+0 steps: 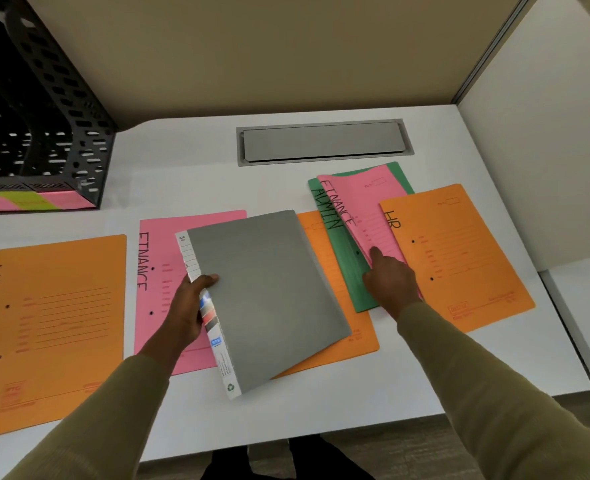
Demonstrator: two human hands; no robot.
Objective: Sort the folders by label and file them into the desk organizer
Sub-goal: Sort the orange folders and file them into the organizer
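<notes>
My left hand (191,308) grips the spine of a grey folder (269,296) lifted above the desk centre. Under it lie a pink FINANCE folder (163,258) and an unlabelled-looking orange folder (342,313). An orange HR folder (54,323) lies at the left. At the right, my right hand (388,280) pinches the lower edge of a second pink FINANCE folder (362,209), which overlaps a green ADMIN folder (347,268). Another orange HR folder (459,254) lies on top at far right. The black mesh desk organizer (44,109) stands at the back left.
Pink and green sticky labels (27,202) line the organizer's front edge. A grey cable hatch (323,143) is set into the white desk (189,174) at the back. Partition walls close off the back and right side.
</notes>
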